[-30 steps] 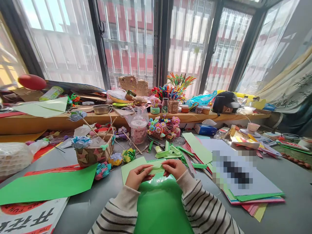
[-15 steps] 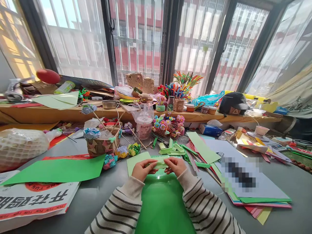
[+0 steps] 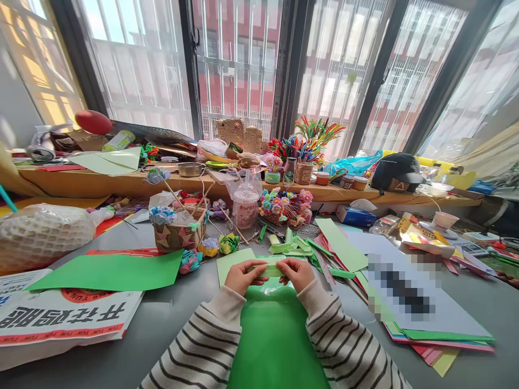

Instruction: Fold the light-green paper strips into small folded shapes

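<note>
A light green folded paper strip (image 3: 272, 268) is stretched between my two hands above a glossy green surface (image 3: 275, 335). My left hand (image 3: 246, 276) pinches its left end, and my right hand (image 3: 297, 274) pinches its right end. Behind my left hand lies a light green sheet (image 3: 227, 266), partly covered by it. Just beyond my right hand is a loose pile of folded green strips (image 3: 294, 246). Both hands are close together, with the fingers closed on the paper.
At the left are a green sheet (image 3: 109, 272), a printed paper bag (image 3: 68, 319) and a basket (image 3: 178, 235) with paper flowers. A lidded plastic cup (image 3: 245, 208) stands behind. Stacked papers (image 3: 458, 308) lie at the right. Craft items line the windowsill (image 3: 162, 185).
The view has shifted, so the surroundings appear slightly farther right. My hands still hold the strip, and its folded band now shows more plainly between them.
</note>
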{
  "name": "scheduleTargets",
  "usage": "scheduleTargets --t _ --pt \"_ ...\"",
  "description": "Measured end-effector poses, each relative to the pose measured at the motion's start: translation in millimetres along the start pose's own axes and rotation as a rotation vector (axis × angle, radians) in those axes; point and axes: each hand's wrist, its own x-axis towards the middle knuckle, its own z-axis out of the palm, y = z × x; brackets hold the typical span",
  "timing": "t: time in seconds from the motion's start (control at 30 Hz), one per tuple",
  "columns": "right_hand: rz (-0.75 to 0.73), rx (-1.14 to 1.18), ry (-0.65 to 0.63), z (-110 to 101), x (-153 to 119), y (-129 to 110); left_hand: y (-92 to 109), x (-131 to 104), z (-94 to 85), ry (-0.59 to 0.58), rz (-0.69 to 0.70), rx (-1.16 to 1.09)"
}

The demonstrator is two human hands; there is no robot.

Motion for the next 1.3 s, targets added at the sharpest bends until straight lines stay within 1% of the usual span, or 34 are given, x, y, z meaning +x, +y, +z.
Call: scheduleTargets --t 0.1,0.2,0.3,0.4,0.6,0.73,0.83,0.93,1.07,1.3 --pt "0.0 -0.014 -0.012 -0.5 0.5 0.4 -0.7 0.2 -0.7 0.013 0.009 0.01" --pt "0.051 0.018 -0.031 -1.2 2.1 1.1 -0.2 -0.5 -1.3 0.02 0.015 0.008" --pt "0.082 0.036 -0.022 -2.0 3.5 2.9 1.6 -2.0 -1.5 0.001 0.008 0.007" --pt "0.062 0.034 -0.024 -3.0 3.9 5.2 2.4 -2.4 -1.6 -0.009 -0.002 0.007" --pt "-0.03 -0.043 -0.016 -3.5 3.3 6.4 -0.2 0.6 -1.7 0.018 -0.002 -0.02" --pt "-0.008 -0.02 -0.058 -1.0 3.2 6.4 -0.1 -0.3 -1.0 0.021 0.016 -0.014" --pt "0.01 -0.023 -0.091 1.1 3.0 7.0 1.3 -2.2 -0.6 -0.008 0.012 0.009" --pt "0.016 -0.019 -0.089 1.6 2.8 7.5 2.4 -3.2 -0.2 -0.023 -0.003 0.013" --pt "0.008 -0.024 -0.068 1.1 2.6 6.7 2.2 -2.5 0.5 0.009 0.008 0.009" --pt "-0.012 -0.045 -0.071 -0.2 2.1 5.1 0.6 -1.1 -0.3 -0.016 0.04 0.056"
